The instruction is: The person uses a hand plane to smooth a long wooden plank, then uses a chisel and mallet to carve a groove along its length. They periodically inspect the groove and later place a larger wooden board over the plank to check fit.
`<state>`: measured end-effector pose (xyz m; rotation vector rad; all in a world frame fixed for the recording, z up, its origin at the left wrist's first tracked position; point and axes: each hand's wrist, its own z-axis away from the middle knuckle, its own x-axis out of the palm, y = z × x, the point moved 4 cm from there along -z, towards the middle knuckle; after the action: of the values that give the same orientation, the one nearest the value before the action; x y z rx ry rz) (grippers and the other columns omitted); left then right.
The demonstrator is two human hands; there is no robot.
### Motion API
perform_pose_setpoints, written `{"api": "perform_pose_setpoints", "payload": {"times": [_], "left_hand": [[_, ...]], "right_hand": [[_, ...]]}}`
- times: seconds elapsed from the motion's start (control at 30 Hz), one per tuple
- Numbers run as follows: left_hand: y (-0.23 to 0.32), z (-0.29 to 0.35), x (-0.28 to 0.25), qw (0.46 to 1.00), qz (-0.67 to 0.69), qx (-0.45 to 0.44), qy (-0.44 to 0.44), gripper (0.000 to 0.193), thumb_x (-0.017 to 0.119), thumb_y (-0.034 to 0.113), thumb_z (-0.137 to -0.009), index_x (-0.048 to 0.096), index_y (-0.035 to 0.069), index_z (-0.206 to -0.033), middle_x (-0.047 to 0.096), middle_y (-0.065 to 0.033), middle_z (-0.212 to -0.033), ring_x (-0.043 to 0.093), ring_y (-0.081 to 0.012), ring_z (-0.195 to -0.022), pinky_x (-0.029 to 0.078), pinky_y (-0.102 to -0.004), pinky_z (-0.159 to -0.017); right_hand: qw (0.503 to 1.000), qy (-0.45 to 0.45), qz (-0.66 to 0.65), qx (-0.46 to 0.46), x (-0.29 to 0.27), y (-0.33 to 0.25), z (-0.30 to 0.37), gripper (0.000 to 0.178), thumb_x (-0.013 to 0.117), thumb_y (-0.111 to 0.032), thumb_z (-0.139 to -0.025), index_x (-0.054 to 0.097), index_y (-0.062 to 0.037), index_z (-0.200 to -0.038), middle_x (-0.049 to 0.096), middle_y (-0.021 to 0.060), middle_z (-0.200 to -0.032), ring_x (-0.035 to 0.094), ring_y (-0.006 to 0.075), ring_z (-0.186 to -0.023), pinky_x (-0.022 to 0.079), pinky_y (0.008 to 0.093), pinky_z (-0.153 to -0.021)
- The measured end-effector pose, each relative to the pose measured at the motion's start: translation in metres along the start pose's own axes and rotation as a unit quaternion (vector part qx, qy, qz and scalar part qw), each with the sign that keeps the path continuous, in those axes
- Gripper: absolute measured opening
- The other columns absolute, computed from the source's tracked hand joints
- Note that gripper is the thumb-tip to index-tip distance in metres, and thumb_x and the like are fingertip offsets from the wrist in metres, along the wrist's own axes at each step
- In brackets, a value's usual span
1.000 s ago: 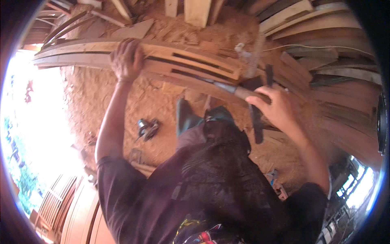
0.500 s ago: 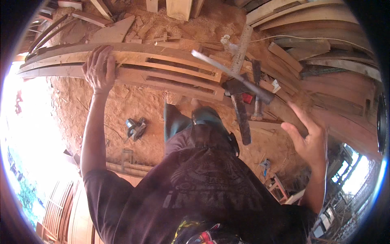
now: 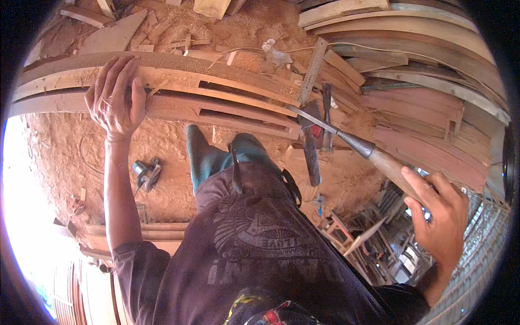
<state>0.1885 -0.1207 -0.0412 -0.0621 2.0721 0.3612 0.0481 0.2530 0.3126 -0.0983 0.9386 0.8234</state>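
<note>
My left hand [image 3: 116,100] is wrapped over a pair of long wooden boards [image 3: 173,104], thumb on the right side. Long narrow slots run through the boards toward their right end. In my right hand [image 3: 437,208] is a chisel [image 3: 392,169], held by its wooden handle with the fingers around the rear part. The chisel's blade points up and left, its tip at the right end of the upper slotted board. Whether the tip touches the wood I cannot tell. Just beyond the boards' right end lies a hammer [image 3: 311,157].
A metal ruler [image 3: 313,70] and another dark tool [image 3: 327,114] lie near the hammer. A blue and black power tool [image 3: 146,173] rests on the sawdust-covered ground, left of my legs. Stacked planks [image 3: 428,108] fill the right side. Offcuts [image 3: 116,35] are scattered beyond the boards.
The chisel's tip has come down and right to the boards' end, and my right hand has moved right and lower. My left hand stays on the boards. The whole view has shifted.
</note>
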Motion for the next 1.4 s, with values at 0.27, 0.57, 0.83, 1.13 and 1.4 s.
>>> {"api": "perform_pose_setpoints", "payload": {"times": [0.27, 0.57, 0.83, 1.13, 1.4], "left_hand": [[-0.004, 0.002, 0.006, 1.0, 0.019, -0.018, -0.007, 0.034, 0.062, 0.032, -0.099, 0.081, 0.017, -0.124, 0.08, -0.0007, -0.125, 0.072, -0.0228, -0.127, 0.044, -0.0348, -0.109], [-0.004, 0.004, 0.012, 1.0, 0.025, -0.008, 0.007, 0.035, 0.064, 0.032, -0.099, 0.079, 0.018, -0.128, 0.078, -0.0018, -0.129, 0.07, -0.0244, -0.128, 0.043, -0.0373, -0.11], [0.06, -0.03, -0.011, 0.937, 0.309, -0.105, -0.122, 0.071, 0.084, 0.045, -0.093, 0.063, 0.008, -0.149, 0.065, -0.0165, -0.15, 0.06, -0.0311, -0.142, 0.045, -0.0508, -0.122], [0.253, -0.153, -0.037, 0.769, 0.633, -0.024, -0.089, 0.012, 0.074, 0.009, -0.101, 0.069, 0.002, -0.092, 0.062, 0.0036, -0.081, 0.063, -0.0095, -0.077, 0.047, -0.0231, -0.06], [0.199, -0.13, -0.099, 0.596, 0.758, -0.253, 0.079, 0.018, 0.069, 0.026, -0.109, 0.065, 0.009, -0.104, 0.052, 0.0001, -0.082, 0.052, -0.0147, -0.081, 0.046, -0.039, -0.08]], "right_hand": [[0.981, -0.002, 0.183, -0.067, -0.062, -0.096, -0.048, 0.047, 0.084, -0.016, -0.085, 0.079, -0.0139, -0.131, 0.073, 0.0127, -0.099, 0.069, 0.0359, -0.088, 0.051, 0.046, -0.084], [0.973, 0.128, -0.178, -0.072, 0.059, 0.07, -0.042, 0.038, 0.094, -0.018, -0.081, 0.082, -0.0067, -0.115, 0.081, 0.0151, -0.102, 0.079, 0.0315, -0.09, 0.06, 0.0405, -0.082], [0.936, 0.225, -0.042, -0.266, -0.038, 0.039, -0.048, 0.023, 0.089, -0.012, -0.084, 0.079, -0.0008, -0.101, 0.076, 0.013, -0.088, 0.074, 0.0286, -0.082, 0.057, 0.0376, -0.076], [0.814, 0.455, -0.244, -0.266, -0.004, 0.052, -0.068, 0.024, 0.082, -0.019, -0.098, 0.074, -0.0062, -0.116, 0.075, 0.0061, -0.102, 0.07, 0.0163, -0.097, 0.056, 0.034, -0.08], [0.861, 0.223, -0.454, -0.054, 0.328, 0.007, -0.107, 0.049, 0.087, -0.039, -0.09, 0.069, -0.0055, -0.12, 0.073, 0.0175, -0.109, 0.074, 0.0316, -0.093, 0.059, 0.0444, -0.08]]}}
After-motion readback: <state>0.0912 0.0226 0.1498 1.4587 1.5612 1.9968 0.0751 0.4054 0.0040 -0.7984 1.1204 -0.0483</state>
